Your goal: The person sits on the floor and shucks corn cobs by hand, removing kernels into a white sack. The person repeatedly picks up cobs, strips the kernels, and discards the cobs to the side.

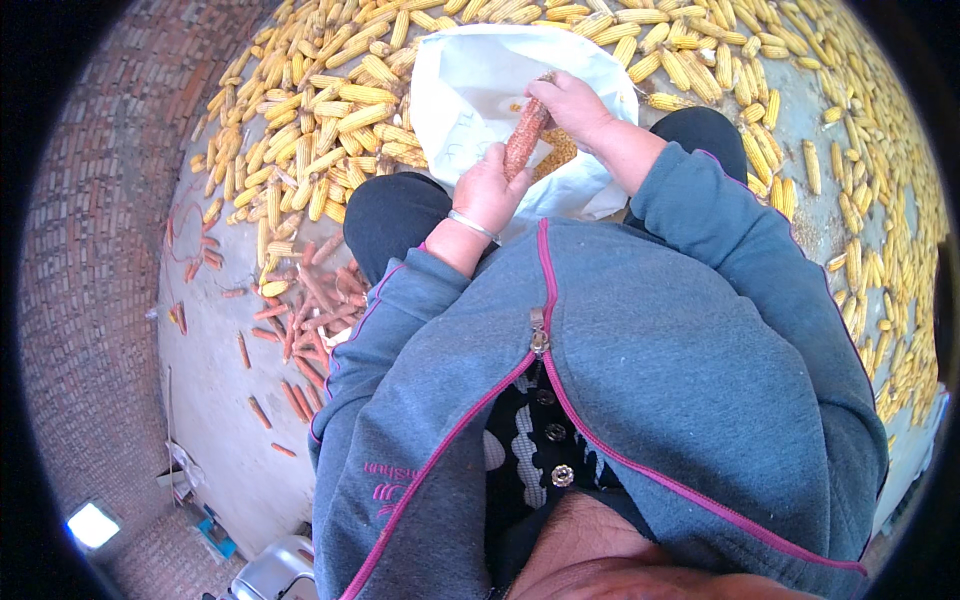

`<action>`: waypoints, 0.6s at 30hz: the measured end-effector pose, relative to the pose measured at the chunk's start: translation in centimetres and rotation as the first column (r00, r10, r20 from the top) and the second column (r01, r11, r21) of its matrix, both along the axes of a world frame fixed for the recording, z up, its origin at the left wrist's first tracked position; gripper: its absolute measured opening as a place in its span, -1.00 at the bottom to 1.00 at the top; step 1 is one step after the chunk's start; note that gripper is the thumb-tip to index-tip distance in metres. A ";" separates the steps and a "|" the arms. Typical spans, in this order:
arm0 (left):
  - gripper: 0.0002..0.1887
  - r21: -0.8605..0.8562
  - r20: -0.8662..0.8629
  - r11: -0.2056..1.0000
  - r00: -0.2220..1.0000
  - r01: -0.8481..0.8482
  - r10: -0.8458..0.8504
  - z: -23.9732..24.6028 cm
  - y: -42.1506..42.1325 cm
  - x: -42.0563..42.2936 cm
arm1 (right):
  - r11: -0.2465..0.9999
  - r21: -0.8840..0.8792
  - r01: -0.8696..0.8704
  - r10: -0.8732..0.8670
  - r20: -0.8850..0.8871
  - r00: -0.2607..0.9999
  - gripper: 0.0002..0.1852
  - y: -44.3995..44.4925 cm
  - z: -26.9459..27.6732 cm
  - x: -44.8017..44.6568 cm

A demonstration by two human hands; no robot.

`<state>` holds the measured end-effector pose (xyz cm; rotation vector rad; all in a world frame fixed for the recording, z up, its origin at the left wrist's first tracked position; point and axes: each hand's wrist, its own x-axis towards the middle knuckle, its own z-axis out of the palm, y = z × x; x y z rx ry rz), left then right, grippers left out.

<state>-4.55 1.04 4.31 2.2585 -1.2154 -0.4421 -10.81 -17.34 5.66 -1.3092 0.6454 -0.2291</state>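
A reddish corn cob (527, 133), bare of kernels over most of its visible side, is held slanting between both hands. My left hand (491, 187), with a bracelet at the wrist, grips its lower end. At the cob's upper end, my right hand (571, 105) has its fingers closed round it. Both hands are over the mouth of a white woven sack (457, 82), which stands open between my knees. Loose yellow kernels (556, 154) lie inside the sack, partly hidden by the cob and my right arm.
Many yellow ears of corn (364, 116) cover the floor beyond the sack and along the right side. Stripped red cobs (304, 307) lie in a heap by my left knee, with several scattered nearby. A brick wall (97, 225) rises at the far left, and a metal object (274, 574) stands at the lower left.
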 end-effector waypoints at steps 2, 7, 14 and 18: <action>-0.60 0.039 0.044 0.999 0.999 -0.017 0.016 0.3 0.0 -0.2 | 0.998 -0.029 0.059 -0.059 -0.005 0.998 -0.68 0.5 0.1 0.3; -0.61 -0.023 0.057 0.999 0.998 -0.039 0.040 0.4 0.5 -0.2 | 1.000 -0.018 0.004 -0.004 0.018 1.000 -0.69 0.9 1.0 0.1; -0.72 -0.062 -0.817 0.992 0.577 -0.110 0.013 0.6 1.1 -0.8 | 0.948 -0.094 -0.303 0.315 0.164 0.935 -0.55 0.9 2.3 -1.0; -0.69 -0.042 -0.802 0.995 0.596 -0.095 0.023 1.1 1.4 -1.1 | 0.927 -0.100 -0.361 0.374 0.219 0.901 -0.50 0.7 2.5 -1.7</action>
